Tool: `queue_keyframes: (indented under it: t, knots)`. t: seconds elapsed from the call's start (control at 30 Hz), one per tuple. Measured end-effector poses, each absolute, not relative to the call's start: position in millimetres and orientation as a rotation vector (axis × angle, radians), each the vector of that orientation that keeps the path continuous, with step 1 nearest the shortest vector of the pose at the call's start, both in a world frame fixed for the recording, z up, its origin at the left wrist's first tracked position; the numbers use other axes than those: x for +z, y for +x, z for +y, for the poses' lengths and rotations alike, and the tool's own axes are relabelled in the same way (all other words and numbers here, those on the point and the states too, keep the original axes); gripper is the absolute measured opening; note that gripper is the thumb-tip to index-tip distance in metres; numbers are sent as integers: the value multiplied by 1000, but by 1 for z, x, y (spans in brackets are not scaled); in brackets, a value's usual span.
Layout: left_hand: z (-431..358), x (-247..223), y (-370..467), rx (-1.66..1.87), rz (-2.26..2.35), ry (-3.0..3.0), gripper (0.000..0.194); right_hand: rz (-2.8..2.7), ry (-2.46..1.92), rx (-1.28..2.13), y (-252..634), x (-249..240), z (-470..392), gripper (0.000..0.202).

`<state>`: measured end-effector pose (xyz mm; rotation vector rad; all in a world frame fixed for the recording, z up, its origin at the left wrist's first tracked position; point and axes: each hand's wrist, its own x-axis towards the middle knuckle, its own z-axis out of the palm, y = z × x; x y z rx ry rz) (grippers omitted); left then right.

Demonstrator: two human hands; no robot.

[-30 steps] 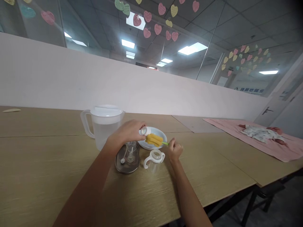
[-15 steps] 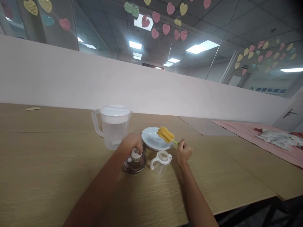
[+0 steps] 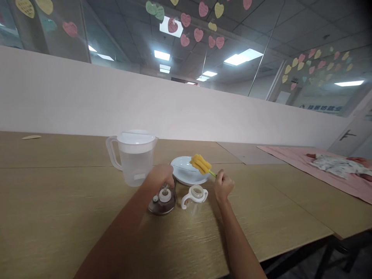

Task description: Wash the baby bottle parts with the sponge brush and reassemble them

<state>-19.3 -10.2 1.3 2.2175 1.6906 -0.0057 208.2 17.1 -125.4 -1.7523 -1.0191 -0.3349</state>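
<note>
My right hand [image 3: 223, 186] is closed around the green handle of a yellow sponge brush [image 3: 200, 164], whose head is over the white bowl [image 3: 186, 180]. My left hand [image 3: 161, 175] hangs over a dark, shiny tray [image 3: 162, 209] with its fingers bent downward. Its fingertips are partly hidden, so whether they hold something is unclear. Just in front of them on the tray is a white ring [image 3: 165, 196] with a clear part at its middle, and beside it a small white ball-shaped piece [image 3: 155, 198]. A clear baby bottle [image 3: 195, 207] with white handles stands upright between my forearms.
A translucent pitcher [image 3: 136, 162] of water, handle to the left, stands behind my left hand. A pink cloth [image 3: 290, 162] with a patterned garment [image 3: 334, 166] on it covers the right of the wooden table [image 3: 261, 213]. A low white wall [image 3: 174, 112] runs behind.
The white ring with its clear part, at my left fingertips before, now sits lower on the tray, in front of them. My right hand keeps the brush over the bowl. The view has shifted slightly.
</note>
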Motion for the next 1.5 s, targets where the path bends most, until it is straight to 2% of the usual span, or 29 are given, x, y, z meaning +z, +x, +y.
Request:
queue_keyframes:
  t: [0.2, 0.33, 0.53, 0.83, 1.1, 1.27, 1.5]
  knots:
    - [-41, 23, -1, -66, 1393, 2321, 62, -887, -1715, -225, 209, -119, 18, 58]
    - [-51, 10, 22, -92, 1249, 2612, 45, -867, -1721, -179, 208, -117, 17, 56]
    - [-51, 5, 32, -51, 1152, 2725, 33, -817, -1676, -86, 207, -114, 16, 59]
    - [-27, 28, 1, 874, 954, 2555, 49, -806, -1414, -72, 206, -112, 17, 56]
    - [-2, 13, 2, 1342, 1199, 2437, 50, -920, -1267, -30, 200, -112, 15, 51]
    - [-7, 17, 3, 1215, 1483, 2633, 47, -1026, -1350, -241, 198, -115, 16, 49]
    - [-5, 11, 2, 915, 1775, 3087, 46, -1105, -1437, -845, 207, -115, 13, 41]
